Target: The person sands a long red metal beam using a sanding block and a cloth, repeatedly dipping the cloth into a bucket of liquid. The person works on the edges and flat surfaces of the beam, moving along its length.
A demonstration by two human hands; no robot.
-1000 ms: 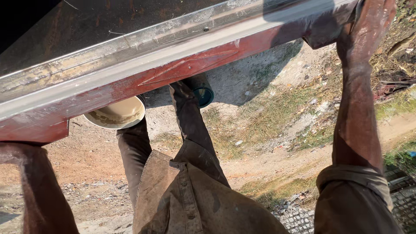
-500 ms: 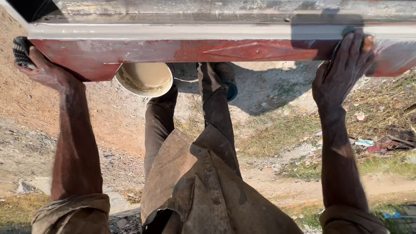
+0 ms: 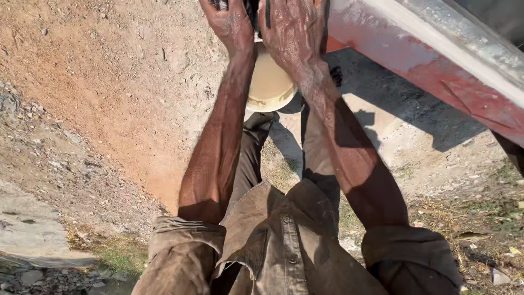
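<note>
Both hands reach far ahead, close together at the top of the view. The left hand (image 3: 232,24) and the right hand (image 3: 292,33) lie palm-down with fingers running out of frame, so whether they grip anything cannot be told. Just beneath them sits a cream bowl-shaped vessel (image 3: 267,87). A red-painted metal beam (image 3: 436,76) slants away right, above the dirt ground (image 3: 109,82).

Outdoor work site, not indoors. Bare reddish dirt ground (image 3: 109,82) on the left, loose gravel and stones (image 3: 49,180) at near left, sparse dry grass and litter (image 3: 480,229) at near right. A heavy red-painted steel beam (image 3: 431,65) with scraped, worn paint crosses the far right. Hard sunlight, sharp shadows. The person wears a dusty brown work shirt (image 3: 273,246).
</note>
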